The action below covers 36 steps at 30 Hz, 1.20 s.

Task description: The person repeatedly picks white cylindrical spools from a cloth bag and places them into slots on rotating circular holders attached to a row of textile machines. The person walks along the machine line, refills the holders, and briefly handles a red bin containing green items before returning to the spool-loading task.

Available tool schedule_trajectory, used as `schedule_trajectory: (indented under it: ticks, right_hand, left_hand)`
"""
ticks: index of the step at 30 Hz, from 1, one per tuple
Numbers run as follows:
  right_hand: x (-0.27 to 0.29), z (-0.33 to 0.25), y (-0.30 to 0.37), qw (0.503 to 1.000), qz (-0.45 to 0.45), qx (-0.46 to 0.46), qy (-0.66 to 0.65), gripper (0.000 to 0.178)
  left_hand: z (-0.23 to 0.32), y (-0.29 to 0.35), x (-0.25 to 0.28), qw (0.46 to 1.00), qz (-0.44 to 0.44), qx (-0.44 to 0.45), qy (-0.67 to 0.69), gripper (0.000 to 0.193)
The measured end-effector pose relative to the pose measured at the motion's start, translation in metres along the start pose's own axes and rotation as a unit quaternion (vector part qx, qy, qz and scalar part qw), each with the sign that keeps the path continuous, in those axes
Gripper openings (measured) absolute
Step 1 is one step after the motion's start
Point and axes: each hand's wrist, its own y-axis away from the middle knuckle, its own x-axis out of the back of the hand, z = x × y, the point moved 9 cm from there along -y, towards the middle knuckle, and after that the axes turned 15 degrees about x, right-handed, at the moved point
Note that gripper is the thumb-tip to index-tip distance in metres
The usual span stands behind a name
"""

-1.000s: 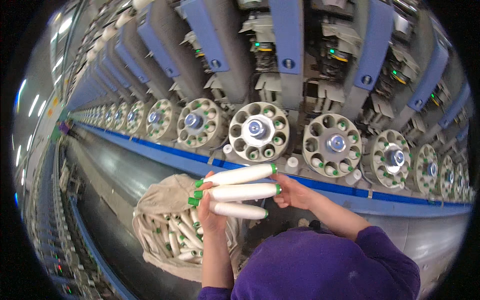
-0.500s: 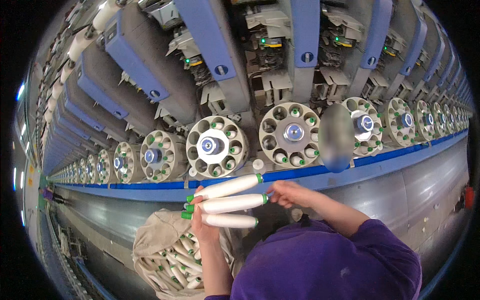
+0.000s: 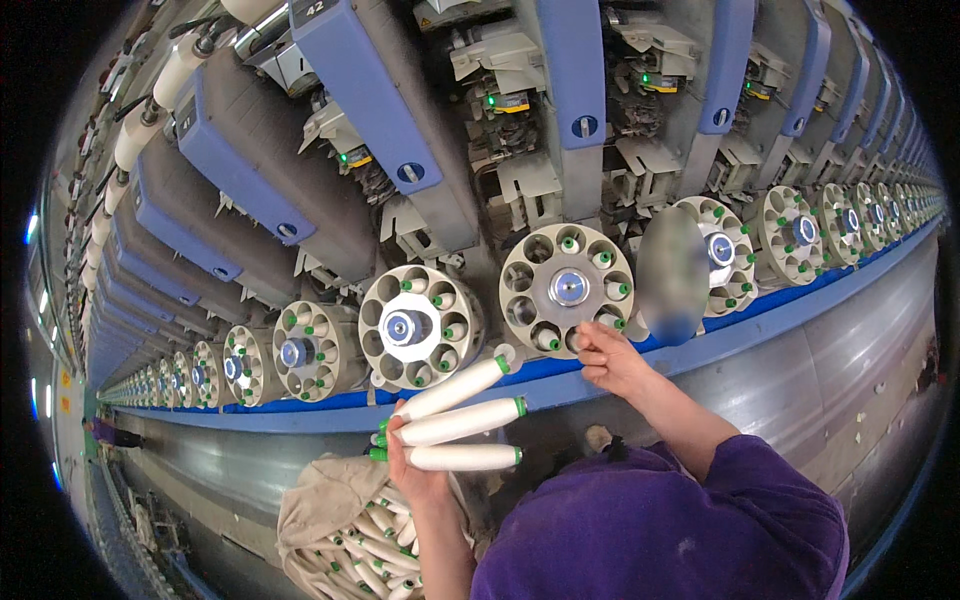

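Note:
Three long bobbins (image 3: 462, 421) of white yarn with green ends are fanned out in my left hand (image 3: 418, 478), its fingers wrapped round their left ends. My right hand (image 3: 612, 362) is at the lower edge of a round bobbin magazine (image 3: 543, 292), fingers pinched in front of one of its holes. Whatever lies between those fingertips is too small or hidden to make out. Several holes of this magazine hold green-tipped bobbins. Below my left hand, a beige cloth sack (image 3: 312, 505) bulges with loose bobbins (image 3: 378, 548) of the same sort.
Another magazine (image 3: 432, 350) stands just left, in a long row along the machine. A blue rail (image 3: 560, 388) runs beneath the row. Blue and grey machine housings (image 3: 380, 110) rise behind. A blurred patch covers part of the magazine at right. A distant person (image 3: 105, 432) stands far left.
My right hand has gone from beside the middle bobbin's tip up to the magazine's lower edge. My left hand keeps its three bobbins. The view has shifted somewhat.

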Motion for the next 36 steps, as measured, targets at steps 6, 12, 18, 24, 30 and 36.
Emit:
schedule_trajectory:
  ticks: [6, 12, 18, 24, 30, 36]
  right_hand:
    - [-0.063, -0.012, -0.015, 0.88, -0.139, 0.242, 0.386, 0.016]
    - [0.004, -0.047, -0.022, 0.99, 0.106, 0.086, -0.045, 0.019]
    - [-0.028, 0.039, 0.008, 0.956, -0.11, -0.102, 0.253, 0.036]
    - [-0.034, 0.0, 0.007, 0.774, -0.159, 0.252, 0.559, 0.023]
    - [0.046, -0.037, -0.004, 0.965, 0.078, 0.097, 0.232, 0.024]
    - [0.026, -0.042, -0.019, 0.976, 0.16, 0.016, -0.149, 0.027]
  left_hand:
    - [-0.006, -0.008, -0.019, 0.999, -0.013, 0.006, -0.038, 0.032]
    - [-0.001, -0.014, -0.026, 0.999, -0.016, -0.011, -0.043, 0.031]
    - [-0.001, -0.022, -0.046, 0.988, -0.053, -0.038, -0.143, 0.034]
    - [-0.015, -0.029, -0.047, 0.982, -0.029, -0.013, -0.186, 0.034]
    - [-0.017, -0.038, -0.044, 0.997, -0.034, 0.004, -0.068, 0.031]
    - [-0.028, -0.053, -0.059, 0.993, -0.065, 0.04, -0.09, 0.034]
